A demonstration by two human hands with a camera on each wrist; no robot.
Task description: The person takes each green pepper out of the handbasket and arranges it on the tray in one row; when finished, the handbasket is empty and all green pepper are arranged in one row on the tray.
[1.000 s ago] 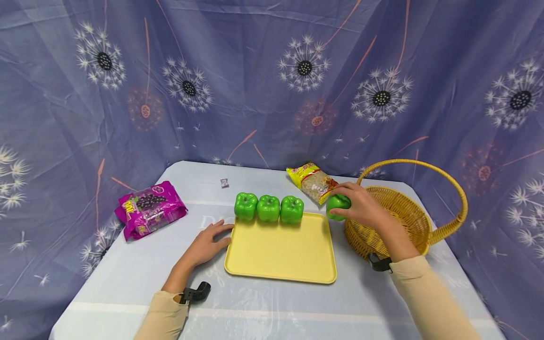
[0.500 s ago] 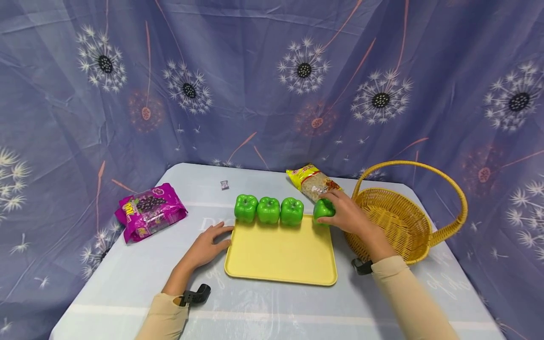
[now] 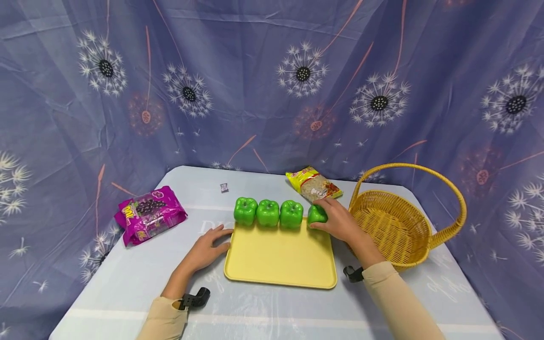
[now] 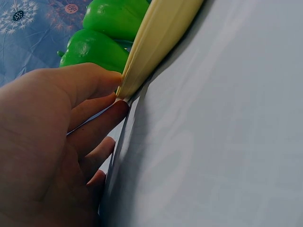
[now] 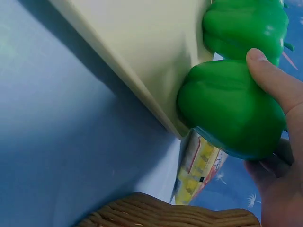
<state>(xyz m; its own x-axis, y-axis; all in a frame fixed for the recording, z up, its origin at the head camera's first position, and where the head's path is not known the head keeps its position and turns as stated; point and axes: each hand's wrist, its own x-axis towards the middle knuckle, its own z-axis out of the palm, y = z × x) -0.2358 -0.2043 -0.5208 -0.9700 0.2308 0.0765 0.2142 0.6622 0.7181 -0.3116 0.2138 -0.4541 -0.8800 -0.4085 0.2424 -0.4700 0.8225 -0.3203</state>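
My right hand point(image 3: 335, 219) grips a green bell pepper point(image 3: 315, 215) at the back right corner of the yellow tray point(image 3: 280, 259). In the right wrist view, the thumb lies over this pepper point(image 5: 227, 106) and fingers curl behind it; its lower side meets the tray's rim. Three more green bell peppers point(image 3: 268, 214) stand in a row along the tray's back edge, to the left of the held one. My left hand point(image 3: 206, 248) touches the tray's left edge with thumb and fingertips spread. In the left wrist view, those fingertips point(image 4: 113, 111) rest against the rim.
A yellow wicker basket point(image 3: 384, 231) with a tall handle stands right of the tray. Behind the peppers lies a yellow snack bag point(image 3: 313, 184). A purple grape-printed bag point(image 3: 150, 213) lies at left, and a small wrapped piece point(image 3: 224, 188) at the back.
My right hand has carried the green bell pepper leftward from beside the basket to the tray's back right corner, close to the row. The left hand has stayed at the tray's edge.
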